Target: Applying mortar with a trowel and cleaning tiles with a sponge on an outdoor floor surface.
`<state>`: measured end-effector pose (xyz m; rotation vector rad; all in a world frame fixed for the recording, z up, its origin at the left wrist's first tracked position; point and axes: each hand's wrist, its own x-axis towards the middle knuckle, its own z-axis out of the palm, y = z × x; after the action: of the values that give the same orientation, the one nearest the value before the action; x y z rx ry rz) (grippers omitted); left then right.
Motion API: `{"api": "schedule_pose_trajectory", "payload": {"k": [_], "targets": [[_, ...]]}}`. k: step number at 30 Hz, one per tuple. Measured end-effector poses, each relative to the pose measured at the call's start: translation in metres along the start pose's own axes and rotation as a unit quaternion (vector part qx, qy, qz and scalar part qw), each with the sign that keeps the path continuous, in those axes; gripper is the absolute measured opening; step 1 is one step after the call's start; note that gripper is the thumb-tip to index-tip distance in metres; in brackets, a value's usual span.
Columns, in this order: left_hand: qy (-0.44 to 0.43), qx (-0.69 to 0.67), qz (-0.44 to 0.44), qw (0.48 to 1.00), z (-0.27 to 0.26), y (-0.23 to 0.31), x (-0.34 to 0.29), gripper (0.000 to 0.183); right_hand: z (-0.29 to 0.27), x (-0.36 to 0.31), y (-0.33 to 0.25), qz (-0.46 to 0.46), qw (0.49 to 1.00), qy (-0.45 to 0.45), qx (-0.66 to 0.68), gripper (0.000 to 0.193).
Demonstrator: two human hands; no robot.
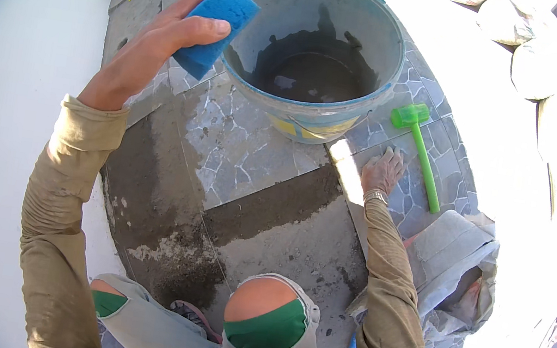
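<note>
My left hand point(170, 34) grips a blue sponge point(222, 29), raised beside the left rim of a large bucket point(380, 60). Grey murky water point(320, 77) covers the bucket's bottom, and wet smears mark its inner wall. Lower right of the bucket, my right hand point(383, 171) is planted on the patterned floor tiles point(225, 145), its fingers stretched out and holding nothing. Just right of that hand lies a green mallet point(411, 116), its handle pointing toward me. In front of my knees, a bare strip of grey mortar bed point(297, 241) borders the tiles, darker and damp along its far edge.
A white wall point(25, 103) runs along the left. An open, crumpled grey sack point(451, 262) lies by my right forearm. Several filled sacks point(535, 68) stand in bright sun at the far right. My bent knees point(264, 304) take up the near middle.
</note>
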<state>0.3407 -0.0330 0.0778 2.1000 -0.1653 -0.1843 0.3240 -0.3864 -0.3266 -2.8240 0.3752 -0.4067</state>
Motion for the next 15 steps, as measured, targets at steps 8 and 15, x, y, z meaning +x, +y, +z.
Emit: {"api": "schedule_pose_trajectory", "payload": {"k": [8,15], "targets": [[-0.34,0.408,-0.093,0.842,0.105,-0.133,0.235,0.079,-0.003,-0.003,-0.03,-0.023,0.997,-0.028,0.061,0.052],[-0.131,0.517,0.115,0.838,0.177,-0.061,0.179,0.059,0.001,-0.011,-0.011,0.002,0.998,-0.006,0.065,0.051]]}}
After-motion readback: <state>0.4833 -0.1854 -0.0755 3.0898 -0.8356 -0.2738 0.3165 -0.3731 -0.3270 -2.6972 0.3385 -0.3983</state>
